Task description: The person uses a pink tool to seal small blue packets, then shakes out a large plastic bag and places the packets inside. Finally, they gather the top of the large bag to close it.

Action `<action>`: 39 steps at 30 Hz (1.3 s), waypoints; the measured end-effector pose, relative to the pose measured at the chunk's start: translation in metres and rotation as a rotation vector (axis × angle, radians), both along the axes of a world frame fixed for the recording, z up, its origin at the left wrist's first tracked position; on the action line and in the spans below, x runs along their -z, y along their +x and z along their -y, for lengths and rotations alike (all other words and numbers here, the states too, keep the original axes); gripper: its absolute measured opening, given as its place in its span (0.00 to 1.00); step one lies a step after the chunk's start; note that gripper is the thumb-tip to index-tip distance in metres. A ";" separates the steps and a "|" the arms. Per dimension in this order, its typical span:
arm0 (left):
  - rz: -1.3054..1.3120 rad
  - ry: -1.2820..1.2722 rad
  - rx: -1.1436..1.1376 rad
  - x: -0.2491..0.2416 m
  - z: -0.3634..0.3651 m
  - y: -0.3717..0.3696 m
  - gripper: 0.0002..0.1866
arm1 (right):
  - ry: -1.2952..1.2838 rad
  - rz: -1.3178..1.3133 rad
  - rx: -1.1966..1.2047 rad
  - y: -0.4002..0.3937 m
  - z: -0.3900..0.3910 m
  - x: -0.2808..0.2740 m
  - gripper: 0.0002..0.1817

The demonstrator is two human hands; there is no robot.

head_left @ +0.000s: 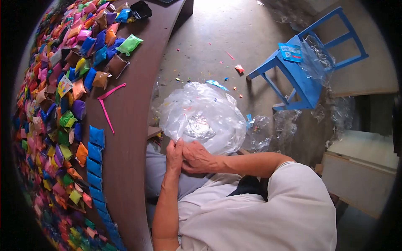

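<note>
A large clear plastic bag, puffed out and crumpled, stands in front of my lap beside the table. At its near edge my left hand is closed, pinching the bag's film between thumb and fingers. Pressed close against it, my right hand is also closed on the bag's gathered edge; its fingertips are partly hidden behind my left hand. Silvery, shiny film shows through the middle of the bag, and I cannot make out what lies inside.
Many small coloured packets cover the brown table on the left. A strip of blue packets and a pink plastic tool lie near its edge. A blue chair holding plastic wrap stands right. Scraps litter the floor.
</note>
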State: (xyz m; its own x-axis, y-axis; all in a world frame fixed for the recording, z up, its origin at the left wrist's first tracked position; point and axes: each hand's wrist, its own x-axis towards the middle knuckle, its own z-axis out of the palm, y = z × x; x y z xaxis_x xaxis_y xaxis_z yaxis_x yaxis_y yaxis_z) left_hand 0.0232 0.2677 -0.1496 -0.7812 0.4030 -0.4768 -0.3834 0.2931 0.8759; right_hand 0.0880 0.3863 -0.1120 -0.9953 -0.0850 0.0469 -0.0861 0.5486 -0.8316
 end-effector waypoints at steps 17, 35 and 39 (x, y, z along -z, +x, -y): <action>-0.102 -0.009 -0.069 -0.028 0.003 0.007 0.19 | 0.863 0.418 0.773 -0.001 -0.142 0.172 0.25; -0.057 0.087 -0.088 -0.044 0.008 0.008 0.23 | 0.453 -0.304 0.897 -0.053 -0.240 -0.058 0.14; -0.058 0.103 -0.078 -0.036 0.012 0.010 0.23 | 0.495 -0.359 0.841 -0.053 -0.223 -0.111 0.19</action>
